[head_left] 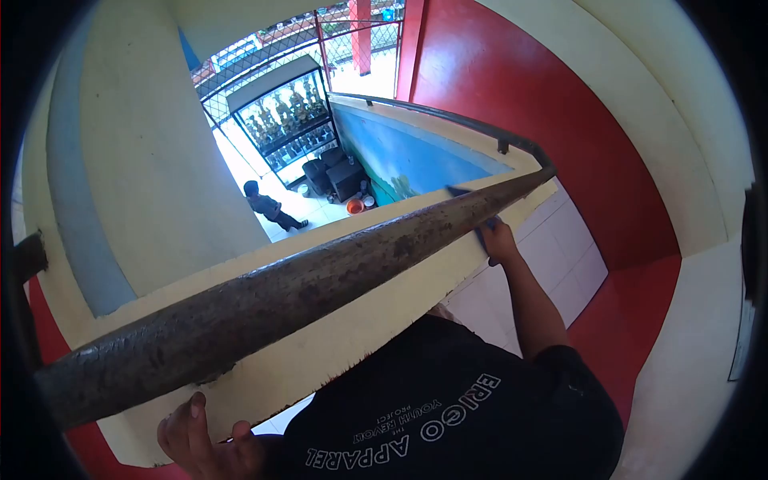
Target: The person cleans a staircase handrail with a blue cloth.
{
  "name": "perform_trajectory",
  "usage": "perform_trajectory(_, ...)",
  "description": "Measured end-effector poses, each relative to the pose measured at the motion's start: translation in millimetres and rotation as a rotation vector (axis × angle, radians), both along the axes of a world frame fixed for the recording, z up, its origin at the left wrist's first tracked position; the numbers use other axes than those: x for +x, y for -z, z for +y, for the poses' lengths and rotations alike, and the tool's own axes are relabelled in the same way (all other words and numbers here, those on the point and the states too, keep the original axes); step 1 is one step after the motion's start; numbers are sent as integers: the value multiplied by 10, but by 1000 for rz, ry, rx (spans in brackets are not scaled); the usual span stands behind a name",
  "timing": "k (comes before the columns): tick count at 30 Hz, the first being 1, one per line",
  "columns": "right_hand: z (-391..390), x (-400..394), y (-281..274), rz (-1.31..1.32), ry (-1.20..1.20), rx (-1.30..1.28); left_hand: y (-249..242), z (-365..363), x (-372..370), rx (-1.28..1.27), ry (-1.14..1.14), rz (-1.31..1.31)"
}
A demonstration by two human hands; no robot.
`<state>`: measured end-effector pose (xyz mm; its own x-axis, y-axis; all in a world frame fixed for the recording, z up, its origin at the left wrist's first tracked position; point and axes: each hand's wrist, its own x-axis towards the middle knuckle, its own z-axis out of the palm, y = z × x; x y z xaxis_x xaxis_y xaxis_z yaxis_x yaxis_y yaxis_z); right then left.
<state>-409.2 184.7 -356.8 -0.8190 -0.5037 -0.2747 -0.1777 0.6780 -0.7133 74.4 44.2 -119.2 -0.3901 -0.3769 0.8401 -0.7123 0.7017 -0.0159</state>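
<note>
The right hand [499,241] grips a dark blue cloth [478,224] and presses it on the rusty handrail [304,276], near its far end. The left hand [204,440] is just below the handrail's near end, loosely curled; whether it holds anything, one cannot tell. Beyond the handrail, far below, a person [268,206] stands on the white floor [308,210].

**Right arm stretched out, left hand low**

The right arm reaches forward, nearly straight, bare from the short black sleeve to the wrist. The right hand [498,240] is closed, knuckles away from the camera. The left hand [200,438] sits low near the body, thumb raised, fingers curled loosely, palm partly hidden.
</note>
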Motion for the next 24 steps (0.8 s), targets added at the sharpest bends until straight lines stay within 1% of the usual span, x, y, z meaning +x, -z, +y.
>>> perform_trajectory(3, -33, -240, 439, 268, 61, -50, -10, 29, -43, -1, -12, 14)
perform_trajectory(5, -94, 70, 201, 347, -112, -21, 3, 9, -11, -19, 0, 13)
perform_trajectory(6, -146, 323, -31, 389, -202, -5, 5, -10, -7, -20, 7, 27)
perform_trajectory(7, -157, 607, -305, 279, -303, -75, 5, -21, -2, -17, 13, 39)
perform_trajectory(8, -54, 777, -227, 319, -430, -258, 1, -19, 1, -6, 21, 45)
perform_trajectory(9, 47, 908, -266, 468, -594, -278, -3, -16, -10, 6, 13, 59)
perform_trajectory(11, 100, 719, -200, 451, -801, -267, -2, -8, -33, 36, 1, 81)
perform_trajectory(13, 216, 389, 81, 325, -445, -201, 3, 7, -41, 55, -4, 82)
perform_trajectory(15, 204, -90, 188, 109, -138, 164, -15, 24, -53, 69, -9, 66)
perform_trajectory(17, 256, -444, 552, 267, 49, 57, -45, 54, -74, 73, -19, 36)
perform_trajectory(18, 147, -370, 474, 311, -13, 99, -42, 46, -47, 75, -30, 6)
perform_trajectory(20, 3, 63, 121, 407, -134, 168, -60, 23, 27, 60, -47, -71)
perform_trajectory(21, -62, 379, -88, 441, -208, -7, -62, -3, 51, 66, -50, -112)
perform_trajectory(22, -85, 629, -251, 329, -335, -125, -49, -36, 49, 21, -44, -76)
perform_trajectory(23, -69, 891, -397, 294, -463, -253, -51, -47, 28, 37, -40, -20)
perform_trajectory(24, -62, 1080, -543, 356, -693, -318, -44, -51, -11, 59, -30, 33)
